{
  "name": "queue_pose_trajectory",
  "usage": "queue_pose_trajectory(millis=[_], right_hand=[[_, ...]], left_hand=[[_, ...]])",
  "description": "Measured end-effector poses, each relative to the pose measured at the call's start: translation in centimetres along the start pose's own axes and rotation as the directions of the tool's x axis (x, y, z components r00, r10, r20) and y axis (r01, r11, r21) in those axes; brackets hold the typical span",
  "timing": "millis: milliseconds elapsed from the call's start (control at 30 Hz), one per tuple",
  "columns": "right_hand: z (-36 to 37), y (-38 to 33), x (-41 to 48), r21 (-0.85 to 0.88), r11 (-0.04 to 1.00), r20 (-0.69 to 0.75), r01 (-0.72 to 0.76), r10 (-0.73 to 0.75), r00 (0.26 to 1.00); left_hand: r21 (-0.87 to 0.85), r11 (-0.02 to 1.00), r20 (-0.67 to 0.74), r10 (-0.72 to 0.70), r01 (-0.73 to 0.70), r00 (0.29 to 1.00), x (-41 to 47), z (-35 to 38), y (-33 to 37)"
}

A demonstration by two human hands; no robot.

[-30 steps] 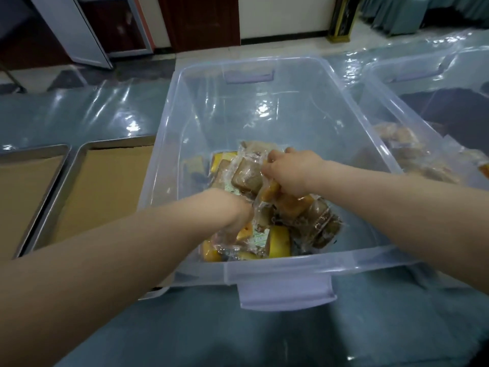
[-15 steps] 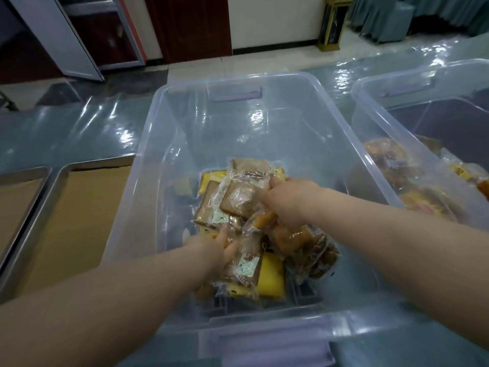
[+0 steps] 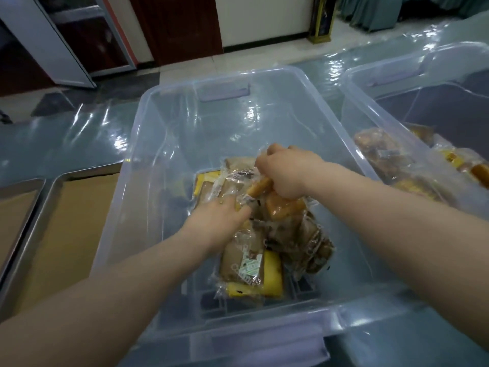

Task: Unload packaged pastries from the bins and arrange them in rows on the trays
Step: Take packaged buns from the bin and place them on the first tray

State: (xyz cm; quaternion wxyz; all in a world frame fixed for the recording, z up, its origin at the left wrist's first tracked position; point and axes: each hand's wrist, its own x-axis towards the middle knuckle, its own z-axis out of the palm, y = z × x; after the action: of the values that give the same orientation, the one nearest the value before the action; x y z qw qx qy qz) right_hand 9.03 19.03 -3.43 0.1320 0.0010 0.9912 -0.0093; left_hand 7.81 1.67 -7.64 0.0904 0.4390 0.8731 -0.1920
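Two hands in the bin (image 3: 124,186): right hand (image 3: 287,172) clutches wrapped pastries (image 3: 284,207); left hand (image 3: 217,218) lies on the pile (image 3: 251,268), possibly gripping, though I cannot tell.

Place: a large indoor room set up as a food-sorting station. Hall or canteen, I cannot tell which.

Evidence, placed from my hands:
- Under my left hand (image 3: 219,218) and right hand (image 3: 288,173): a clear plastic bin (image 3: 124,181) holding packaged pastries (image 3: 251,263) in bulk.
- Right of my right hand: a second clear bin (image 3: 383,113), also holding wrapped pastries.
- Left of my left hand: two metal trays (image 3: 34,223), side by side, lined with brown paper.
- Beneath all: a long table (image 3: 66,139) under glossy clear sheeting.
- Beyond my hands: pale tiled floor (image 3: 238,62) and a dark wooden door (image 3: 180,25).
- Far left: a metal-framed glass door (image 3: 79,35).
- Far right: teal drapes (image 3: 370,11), with a gilt stand (image 3: 321,19) beside them.
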Motion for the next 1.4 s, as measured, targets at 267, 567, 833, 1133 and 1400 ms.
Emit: queue_pose_trajectory(millis=[267,567,833,1133,1400], right_hand=[[-1.8,1.6,-0.7,0.249,0.968,-0.276,0.043,0.028,0.961],[-5.6,-2.4,-5.4,0.478,0.810,-0.619,0.340,0.037,0.784],[-6.6,-20.1,-9.2,0.537,0.665,-0.691,0.519,-0.006,0.723],[-3.1,-46.6,-10.3,0.539,0.535,-0.638,0.651,-0.245,0.730],[-1.3,-63.3,-7.6,0.551,0.461,-0.594,0.695,-0.368,0.715]], left_hand=[[-0.042,0.993,-0.272,-0.120,0.113,0.955,-1.9,-2.4,-1.0],[-0.209,0.970,-0.700,-0.235,0.121,0.674,-11.4,-6.8,-4.0],[-0.296,0.938,-0.798,-0.348,0.182,0.493,-27.4,-1.9,-9.4],[-0.513,0.779,-0.689,-0.624,0.360,0.370,-48.2,10.4,-16.4],[-0.566,0.667,-0.618,-0.732,0.485,0.286,-59.6,19.3,-23.4]])
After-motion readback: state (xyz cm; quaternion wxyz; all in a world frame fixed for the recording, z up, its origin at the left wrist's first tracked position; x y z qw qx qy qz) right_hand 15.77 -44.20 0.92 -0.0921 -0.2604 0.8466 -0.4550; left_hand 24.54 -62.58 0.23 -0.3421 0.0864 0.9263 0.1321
